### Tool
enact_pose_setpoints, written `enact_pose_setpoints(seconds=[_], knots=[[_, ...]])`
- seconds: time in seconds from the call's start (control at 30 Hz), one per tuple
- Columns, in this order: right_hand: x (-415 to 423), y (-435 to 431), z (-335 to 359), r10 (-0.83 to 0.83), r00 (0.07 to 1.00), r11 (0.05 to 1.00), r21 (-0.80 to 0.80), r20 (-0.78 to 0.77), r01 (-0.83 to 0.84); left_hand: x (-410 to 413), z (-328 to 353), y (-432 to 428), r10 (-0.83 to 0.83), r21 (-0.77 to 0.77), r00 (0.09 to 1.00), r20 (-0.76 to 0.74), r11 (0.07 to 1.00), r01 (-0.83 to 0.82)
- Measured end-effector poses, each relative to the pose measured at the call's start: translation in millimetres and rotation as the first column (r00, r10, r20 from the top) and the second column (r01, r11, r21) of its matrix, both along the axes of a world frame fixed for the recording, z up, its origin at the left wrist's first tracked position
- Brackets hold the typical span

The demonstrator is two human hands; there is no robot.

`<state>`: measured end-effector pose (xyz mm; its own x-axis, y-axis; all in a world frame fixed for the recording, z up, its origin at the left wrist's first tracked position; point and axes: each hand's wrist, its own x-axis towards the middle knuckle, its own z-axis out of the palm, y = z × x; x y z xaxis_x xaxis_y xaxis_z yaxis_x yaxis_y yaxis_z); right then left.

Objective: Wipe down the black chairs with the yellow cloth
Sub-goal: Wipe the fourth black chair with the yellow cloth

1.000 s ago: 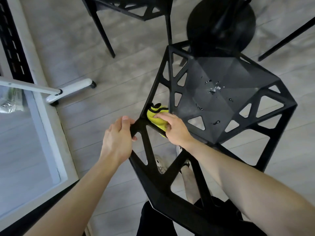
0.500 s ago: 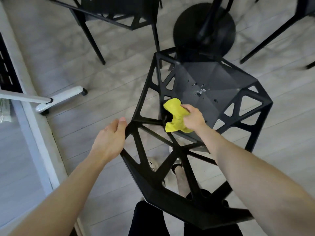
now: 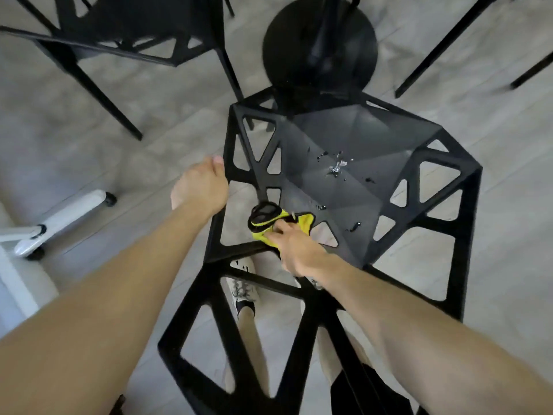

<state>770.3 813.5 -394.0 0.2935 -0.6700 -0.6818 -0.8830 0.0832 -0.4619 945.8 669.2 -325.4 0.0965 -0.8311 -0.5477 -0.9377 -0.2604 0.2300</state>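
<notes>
The right grip (image 3: 299,253) holds the yellow cloth (image 3: 305,223) bunched on the black chair (image 3: 359,151), in the middle of the picture. The left grip (image 3: 199,187) touches the chair's edge at 10 o'clock from the cloth, and its fingers are hidden. Water drops (image 3: 336,167) sit on the seat at 1 o'clock. Another chair (image 3: 125,37) stands at 11 o'clock and a round black stand (image 3: 287,46) at 12.

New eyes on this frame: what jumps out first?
The yellow cloth is the only bright colour. The right hand holds it bunched against the black chair, at the seat's near-left corner. Next come the water droplets glinting mid-seat, not yet wiped. The left hand sits at the chair's left rail, its fingers hidden.
</notes>
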Motion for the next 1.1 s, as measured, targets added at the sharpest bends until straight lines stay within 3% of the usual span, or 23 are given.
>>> enact_pose_setpoints(seconds=[0.13, 0.23, 0.37, 0.5, 0.6, 0.73, 0.87, 1.0, 1.1], knots=[[-5, 5, -19, 0.015, 0.997, 1.000, 0.004, 0.072, -0.015, -6, -33, -30, -0.021, -0.064, 0.995, -0.097, 0.998, 0.015], [-16, 7, -23, -0.062, 0.991, 0.991, -0.114, 0.121, 0.076, -10, -54, -33, 0.030, -0.107, 0.984, -0.175, 0.993, -0.049], [-22, -5, -18, 0.011, 0.995, 0.962, -0.273, 0.101, 0.017, -6, -66, -29, 0.008, -0.143, 0.992, -0.127, 0.989, -0.026], [-66, -107, -28, -0.380, 0.923, 0.819, -0.486, -0.058, 0.306, -5, -73, -30, 0.005, -0.155, 0.988, -0.153, 0.987, -0.029], [-64, -175, -32, -0.492, 0.869, 0.717, -0.591, -0.052, 0.371, -4, -72, -30, 0.007, -0.148, 0.983, -0.185, 0.988, -0.035], [-6, -121, -27, -0.628, 0.776, 0.677, -0.453, 0.057, 0.580, -4, -67, -29, -0.001, -0.131, 0.980, -0.199, 0.991, -0.025], [9, -42, -17, -0.551, 0.826, 0.776, -0.289, 0.122, 0.560, -4, -66, -29, -0.005, -0.129, 0.972, -0.237, 0.991, -0.027], [-28, -133, -23, -0.657, 0.748, 0.665, -0.396, 0.093, 0.633, -2, -69, -27, 0.004, -0.141, 0.970, -0.241, 0.989, -0.039], [-44, -220, -22, -0.658, 0.750, 0.625, -0.510, 0.063, 0.591, -1, -70, -26, 0.007, -0.142, 0.970, -0.242, 0.989, -0.043]])
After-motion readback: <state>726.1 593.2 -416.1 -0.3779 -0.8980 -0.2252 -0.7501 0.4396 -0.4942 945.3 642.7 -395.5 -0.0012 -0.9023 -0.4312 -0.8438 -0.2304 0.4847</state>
